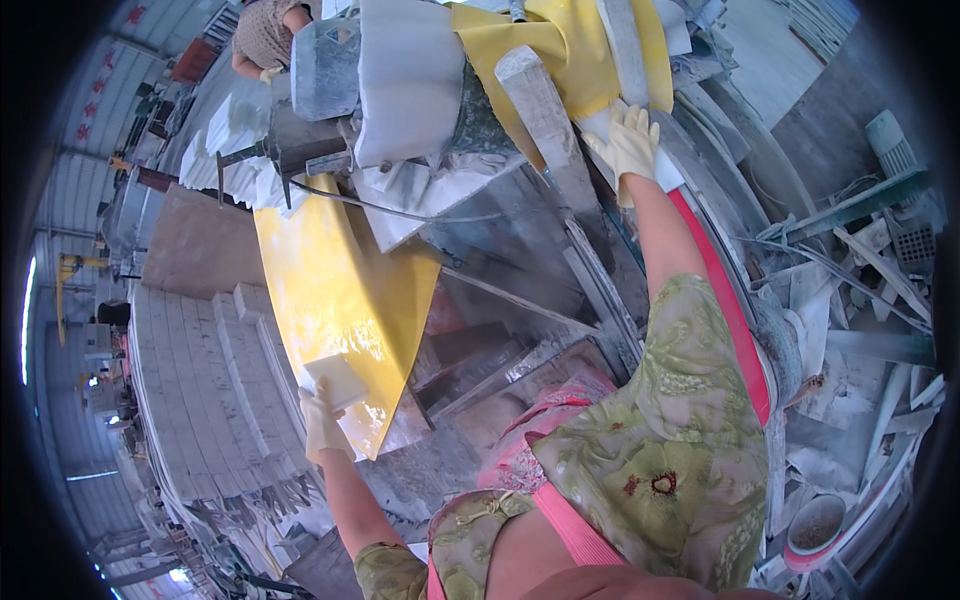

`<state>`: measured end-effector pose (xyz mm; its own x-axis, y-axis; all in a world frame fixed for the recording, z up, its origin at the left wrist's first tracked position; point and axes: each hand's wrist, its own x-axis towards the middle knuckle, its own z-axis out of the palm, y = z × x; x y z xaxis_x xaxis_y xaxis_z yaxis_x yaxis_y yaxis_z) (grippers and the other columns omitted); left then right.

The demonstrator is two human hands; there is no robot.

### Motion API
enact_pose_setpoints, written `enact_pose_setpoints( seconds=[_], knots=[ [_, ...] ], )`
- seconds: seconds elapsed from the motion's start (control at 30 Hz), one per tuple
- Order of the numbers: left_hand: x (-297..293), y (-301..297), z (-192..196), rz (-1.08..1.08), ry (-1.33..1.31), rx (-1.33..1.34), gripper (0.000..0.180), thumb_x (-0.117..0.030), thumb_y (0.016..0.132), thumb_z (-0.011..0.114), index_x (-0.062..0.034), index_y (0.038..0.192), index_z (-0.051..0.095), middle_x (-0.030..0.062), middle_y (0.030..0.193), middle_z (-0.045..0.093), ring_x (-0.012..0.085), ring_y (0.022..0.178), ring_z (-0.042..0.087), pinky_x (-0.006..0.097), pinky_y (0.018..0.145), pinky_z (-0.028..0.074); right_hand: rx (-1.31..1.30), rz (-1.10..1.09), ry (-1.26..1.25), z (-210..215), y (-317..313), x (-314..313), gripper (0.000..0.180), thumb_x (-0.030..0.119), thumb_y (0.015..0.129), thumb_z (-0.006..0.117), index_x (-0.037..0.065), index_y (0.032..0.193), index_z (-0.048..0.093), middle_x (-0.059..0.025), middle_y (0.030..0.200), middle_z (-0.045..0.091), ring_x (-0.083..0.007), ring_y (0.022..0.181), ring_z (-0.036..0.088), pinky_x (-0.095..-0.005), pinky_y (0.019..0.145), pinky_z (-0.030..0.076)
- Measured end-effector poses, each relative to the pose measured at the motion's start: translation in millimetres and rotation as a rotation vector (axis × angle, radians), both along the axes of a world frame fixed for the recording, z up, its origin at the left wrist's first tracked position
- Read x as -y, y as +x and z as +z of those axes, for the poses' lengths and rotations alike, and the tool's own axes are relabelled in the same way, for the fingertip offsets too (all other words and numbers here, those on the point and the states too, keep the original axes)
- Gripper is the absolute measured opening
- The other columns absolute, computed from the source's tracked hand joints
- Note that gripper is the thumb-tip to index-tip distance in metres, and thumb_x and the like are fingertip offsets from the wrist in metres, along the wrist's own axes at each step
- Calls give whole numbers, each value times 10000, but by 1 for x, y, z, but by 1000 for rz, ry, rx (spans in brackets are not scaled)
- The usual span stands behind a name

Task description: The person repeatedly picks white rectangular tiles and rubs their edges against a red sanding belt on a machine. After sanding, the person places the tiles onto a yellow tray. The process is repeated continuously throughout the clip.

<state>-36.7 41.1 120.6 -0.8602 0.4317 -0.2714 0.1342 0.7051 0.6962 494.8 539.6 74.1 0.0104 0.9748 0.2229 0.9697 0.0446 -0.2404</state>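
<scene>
My left hand (322, 420), in a pale rubber glove, grips a small white square tile (338, 382) by its near side. The tile is over the lower end of a wet, shiny yellow sheet (325, 290) that drapes over a stack of slabs. Reaching far forward, my right hand (628, 143), gloved the same way, has its fingers spread and nothing visible in them. It rests by the edge of a second yellow sheet (555, 50), beside a long pale bar (624, 50). A red strip (722, 290) runs under my right forearm.
White blocks (410, 80) and an upright grey post (540, 95) stand ahead. Stacked grey slabs (190, 380) fill the left side. A dark cable (400, 212) crosses the middle. Scrap boards and a round bucket (816, 524) lie at right. Another person (268, 35) works at the far left.
</scene>
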Motion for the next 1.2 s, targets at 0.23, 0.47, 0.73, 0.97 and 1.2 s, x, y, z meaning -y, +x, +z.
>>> enact_pose_setpoints(
  seconds=[0.23, 0.47, 0.73, 0.97, 1.2],
  knots=[
    [0, 2, -3, 6, 98, 11, 577, -358, 965, 676, 27, 1341, 467, 198, 1037, 673, 276, 697, 702, 355, 367, 463, -1, 84, 84, -4, 23, 17, 831, 593, 797, 757, 19, 1375, 594, -228, 1347, 589, -397, 1296, 529, -529, 1110, 383],
    [-58, 30, 8, -195, 177, 63, 579, -354, 958, 688, -4, 1371, 484, 179, 1033, 685, 252, 713, 710, 352, 396, 482, -178, -57, 112, -5, 52, 104, 409, 477, 807, 733, 107, 976, 769, -144, 1115, 704, -313, 1141, 641, -435, 1008, 488],
    [-126, 70, 21, -473, 154, 15, 583, -358, 955, 691, -5, 1370, 488, 177, 1031, 687, 250, 713, 711, 351, 400, 485, -221, -318, 111, -8, 77, 168, 624, 401, 768, 804, -10, 1215, 663, -215, 1310, 609, -349, 1301, 530, -449, 1150, 362],
    [-137, 72, 20, -508, 165, 28, 585, -362, 952, 693, -5, 1369, 491, 176, 1030, 688, 248, 713, 711, 350, 402, 487, -149, -177, 175, -19, 97, 187, 537, 406, 799, 752, 19, 1165, 688, -216, 1295, 632, -362, 1254, 574, -460, 1092, 432],
    [-115, 63, 26, -452, 183, 53, 588, -366, 949, 695, -6, 1369, 495, 174, 1029, 690, 246, 713, 711, 350, 405, 490, -395, 39, 184, -3, 194, 249, 454, 325, 946, 625, 128, 1353, 669, -184, 1317, 676, -373, 1249, 618, -484, 1068, 483]
  ],
)
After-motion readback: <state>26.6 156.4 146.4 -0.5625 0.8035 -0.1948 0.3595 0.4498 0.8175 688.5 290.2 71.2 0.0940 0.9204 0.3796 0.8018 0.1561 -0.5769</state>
